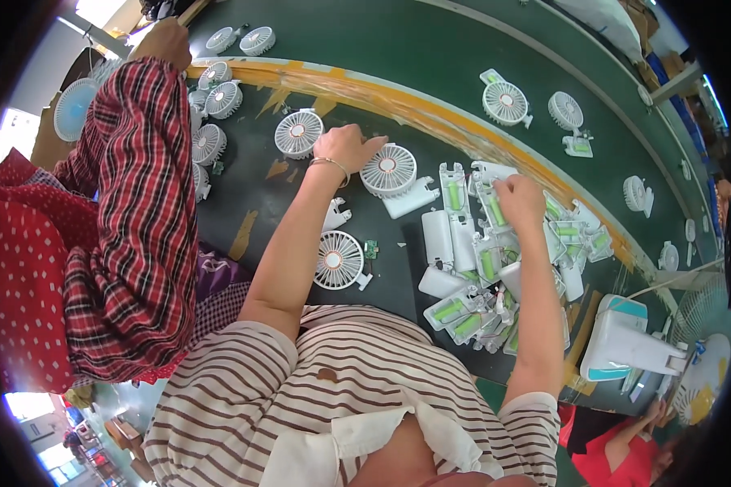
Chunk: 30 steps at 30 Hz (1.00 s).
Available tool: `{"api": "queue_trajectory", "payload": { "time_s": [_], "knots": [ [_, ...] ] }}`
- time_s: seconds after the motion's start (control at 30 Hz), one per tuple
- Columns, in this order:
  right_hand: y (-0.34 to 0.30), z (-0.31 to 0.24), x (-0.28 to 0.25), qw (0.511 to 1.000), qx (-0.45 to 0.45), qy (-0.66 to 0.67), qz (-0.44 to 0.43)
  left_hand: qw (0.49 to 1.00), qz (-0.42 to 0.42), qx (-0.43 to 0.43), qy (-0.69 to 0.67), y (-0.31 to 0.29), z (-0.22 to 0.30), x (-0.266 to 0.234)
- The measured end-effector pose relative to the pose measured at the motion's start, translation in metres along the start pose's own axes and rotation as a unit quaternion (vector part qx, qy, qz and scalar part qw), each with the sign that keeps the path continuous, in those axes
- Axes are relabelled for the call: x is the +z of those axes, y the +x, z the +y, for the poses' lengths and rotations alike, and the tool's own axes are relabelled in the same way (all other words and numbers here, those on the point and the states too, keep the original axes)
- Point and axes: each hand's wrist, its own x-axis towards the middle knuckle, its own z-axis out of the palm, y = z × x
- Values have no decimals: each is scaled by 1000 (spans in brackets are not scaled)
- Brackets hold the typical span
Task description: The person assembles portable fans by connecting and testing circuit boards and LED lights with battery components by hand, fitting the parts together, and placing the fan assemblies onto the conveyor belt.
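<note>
My left hand (348, 151), with a bracelet at the wrist, is between two round white fan heads. Its thumb reaches to the rim of the right fan head (388, 170), beside a white handle piece (413, 199). The left fan head (299, 134) sits close by its knuckles; the fingertips are hidden. On the right, my right hand (521, 201) is closed on a white handle shell (489, 203) with a green battery inside, at the top of a heap of such shells (467, 325). Nearer my body lie another fan head (338, 260) and a small green circuit board (371, 249).
More fan heads (209, 144) cluster at left, beside a co-worker's plaid sleeve (142, 203). Beyond a taped yellow edge (398, 101), a green belt (349, 49) carries fan units (505, 103). A white and teal device (621, 337) stands right. Another person in red (617, 454) is at lower right.
</note>
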Motion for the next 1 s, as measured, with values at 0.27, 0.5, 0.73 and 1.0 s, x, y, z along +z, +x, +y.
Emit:
{"api": "queue_trajectory", "payload": {
  "time_s": [0.27, 0.5, 0.73, 1.0],
  "knots": [
    [-75, -23, -43, 885, -78, 445, 116, 987, 144, -29, -60, 40, -18, 24],
    [-137, -34, -78, 834, -176, 517, 73, 780, 31, 194, -595, -8, 25, 10],
    [-152, -38, -64, 734, -58, 676, -8, 643, -261, 174, -698, -108, 49, -11],
    [-155, -47, -45, 740, 4, 671, -34, 627, -341, 166, -681, -133, 58, 4]
  ]
}}
